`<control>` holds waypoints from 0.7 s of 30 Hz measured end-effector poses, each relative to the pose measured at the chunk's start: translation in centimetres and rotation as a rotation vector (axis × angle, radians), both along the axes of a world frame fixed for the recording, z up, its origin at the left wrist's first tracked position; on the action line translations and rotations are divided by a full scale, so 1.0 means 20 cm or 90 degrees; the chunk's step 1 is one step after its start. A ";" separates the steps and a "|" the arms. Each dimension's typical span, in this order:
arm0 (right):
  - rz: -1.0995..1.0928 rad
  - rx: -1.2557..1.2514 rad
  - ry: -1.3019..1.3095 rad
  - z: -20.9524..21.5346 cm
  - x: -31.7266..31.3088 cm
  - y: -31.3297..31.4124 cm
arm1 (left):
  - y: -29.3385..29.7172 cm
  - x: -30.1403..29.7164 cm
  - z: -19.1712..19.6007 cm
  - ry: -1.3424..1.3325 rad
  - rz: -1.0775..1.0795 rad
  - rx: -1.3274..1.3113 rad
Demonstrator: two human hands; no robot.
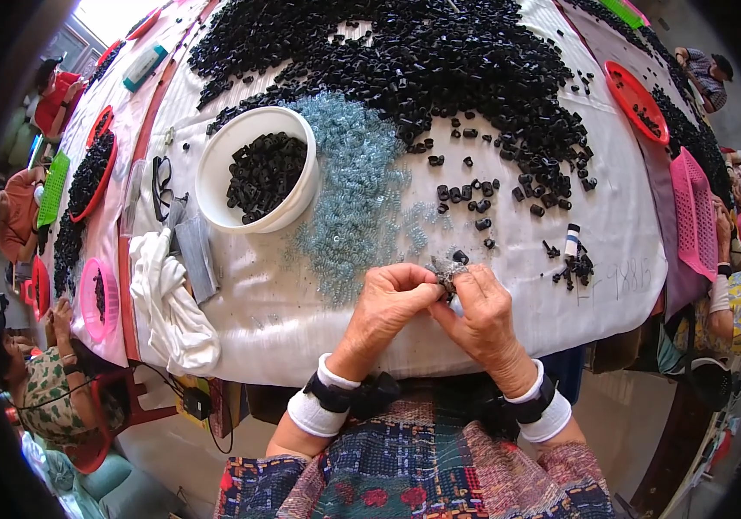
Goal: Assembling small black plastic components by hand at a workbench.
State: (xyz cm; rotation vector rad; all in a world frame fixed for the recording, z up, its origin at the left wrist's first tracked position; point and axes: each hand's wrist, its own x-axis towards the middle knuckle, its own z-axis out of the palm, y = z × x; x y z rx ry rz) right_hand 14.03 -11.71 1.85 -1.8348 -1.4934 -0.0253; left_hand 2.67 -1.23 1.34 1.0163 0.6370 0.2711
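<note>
Close together at the near edge of the table, my left hand (392, 298) and my right hand (481, 311) both have their fingers pinched. Between the fingertips is a small greyish, shiny clump (441, 269), its exact kind too small to tell. A small black plastic piece (460, 257) shows just beyond the right fingertips. Just past my left hand lies a heap of small see-through bluish rings (344, 203). Beside it stands a white round tub (207, 182) holding black plastic pieces (267, 177). Several loose black cylindrical pieces (483, 224) are scattered ahead of my right hand.
A large pile of black pieces (405, 60) covers the far table. On the left lie a white cloth (167, 303), a grey cloth strip (198, 259) and eyeglasses (160, 190). A small white-and-dark tube (572, 240) is at right. Other people work at side tables with red trays (660, 134).
</note>
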 end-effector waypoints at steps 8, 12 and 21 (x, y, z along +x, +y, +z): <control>0.008 0.011 0.000 -0.01 0.03 0.00 | -0.01 0.00 0.00 0.012 0.017 -0.021; 0.014 0.023 -0.002 -0.01 0.03 0.00 | 0.00 -0.01 -0.02 0.009 0.004 -0.016; 0.028 0.020 -0.016 -0.03 0.04 -0.01 | 0.00 -0.01 -0.02 0.011 -0.018 0.025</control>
